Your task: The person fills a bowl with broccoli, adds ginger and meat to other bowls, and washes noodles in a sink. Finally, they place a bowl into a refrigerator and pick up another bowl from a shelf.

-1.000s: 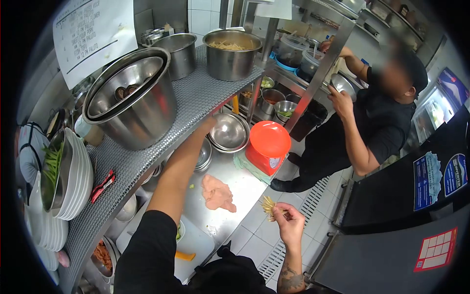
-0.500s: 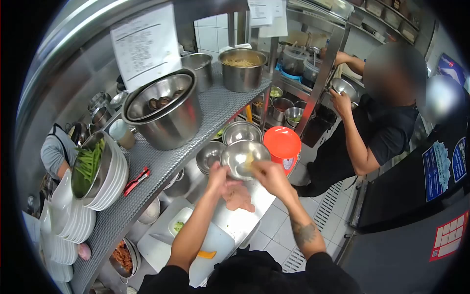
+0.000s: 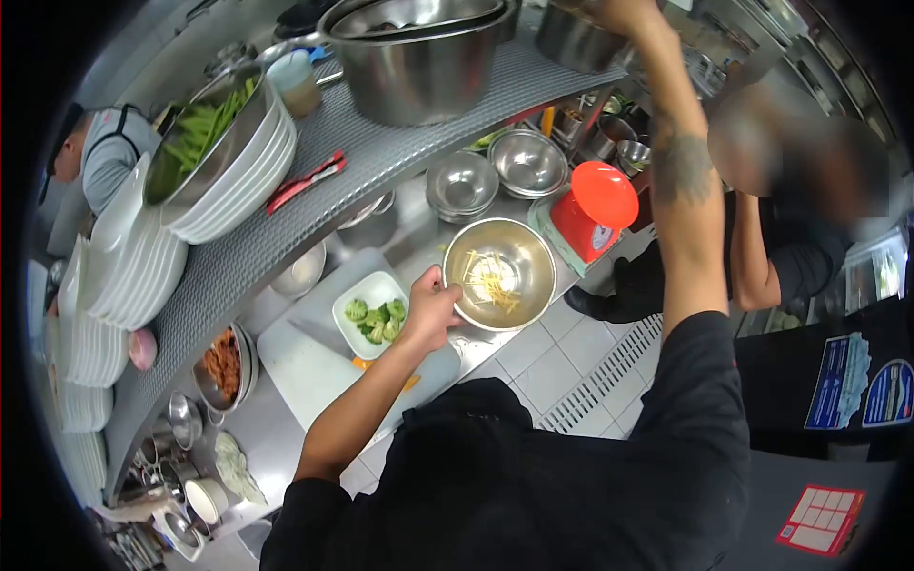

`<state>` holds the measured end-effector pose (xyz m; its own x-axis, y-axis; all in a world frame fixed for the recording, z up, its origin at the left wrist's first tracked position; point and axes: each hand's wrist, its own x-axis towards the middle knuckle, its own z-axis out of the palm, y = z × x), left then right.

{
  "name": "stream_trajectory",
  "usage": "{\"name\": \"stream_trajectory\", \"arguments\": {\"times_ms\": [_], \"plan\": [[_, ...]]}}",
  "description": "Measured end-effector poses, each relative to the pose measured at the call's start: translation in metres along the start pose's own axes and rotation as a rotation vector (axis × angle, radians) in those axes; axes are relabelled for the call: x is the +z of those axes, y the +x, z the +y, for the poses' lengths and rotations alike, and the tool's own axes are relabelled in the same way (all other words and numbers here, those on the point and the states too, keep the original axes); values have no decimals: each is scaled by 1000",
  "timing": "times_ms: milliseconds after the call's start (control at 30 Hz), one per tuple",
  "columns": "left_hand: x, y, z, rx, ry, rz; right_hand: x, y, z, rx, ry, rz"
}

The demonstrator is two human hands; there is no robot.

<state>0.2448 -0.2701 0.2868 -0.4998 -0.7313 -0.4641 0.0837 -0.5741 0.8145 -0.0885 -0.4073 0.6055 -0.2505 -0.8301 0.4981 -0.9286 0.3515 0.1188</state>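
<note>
My left hand (image 3: 434, 306) grips the rim of a steel bowl (image 3: 538, 257) tilted towards me, with thin yellow strips (image 3: 491, 281) inside. My right arm reaches up to the shelf, where my right hand (image 3: 617, 11) is at the rim of a steel pot (image 3: 576, 43) at the top edge of the view; its fingers cannot be made out. Left of the held bowl, a white square dish (image 3: 348, 295) of broccoli (image 3: 377, 322) stands on a white cutting board (image 3: 295, 366). An orange handle (image 3: 363, 364) shows beside my left forearm.
Two stacks of steel bowls (image 3: 462, 183) and a red scale (image 3: 604, 198) stand behind the held bowl. The metal shelf (image 3: 371, 152) carries pots, red-handled scissors (image 3: 305, 181), green beans (image 3: 205, 128) and white plates. A co-worker (image 3: 762, 247) is at right, another person (image 3: 116, 157) at far left.
The view has shifted. My left hand now holds the bowl of yellow strips, and the pink meat is no longer visible. My right hand has moved from the bowl up to the shelf pot.
</note>
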Motion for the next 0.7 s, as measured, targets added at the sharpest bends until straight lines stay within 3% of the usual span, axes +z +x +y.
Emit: {"name": "stream_trajectory", "arguments": {"times_ms": [67,133,167,200,267,333,400,433,467,533,600,700], "plan": [[-2,-5,-6,13,-59,106,5,18,4,-22,19,-236],[-6,-7,-6,13,-55,139,5,20,4,-79,18,-340],[-8,-7,-7,6,-70,153,7,25,2,-102,19,-328],[-11,-7,-8,0,-85,164,5,30,6,15,84,-354],[-19,-2,-13,24,-82,179,-4,21,5,-44,47,-239],[-26,0,-16,42,-58,181,-7,18,3,33,41,-290],[-30,1,-15,51,-33,180,-5,8,9,154,411,-78],[-31,2,-14,58,-40,181,-4,3,12,217,395,71],[-31,4,-15,61,-50,182,3,-7,14,219,391,64],[-29,6,-11,28,-58,167,6,-45,-1,106,655,561],[-25,8,-9,35,-32,91,-17,-107,-41,101,656,636],[-17,7,-5,35,-18,47,5,-201,-69,21,639,654]]}}
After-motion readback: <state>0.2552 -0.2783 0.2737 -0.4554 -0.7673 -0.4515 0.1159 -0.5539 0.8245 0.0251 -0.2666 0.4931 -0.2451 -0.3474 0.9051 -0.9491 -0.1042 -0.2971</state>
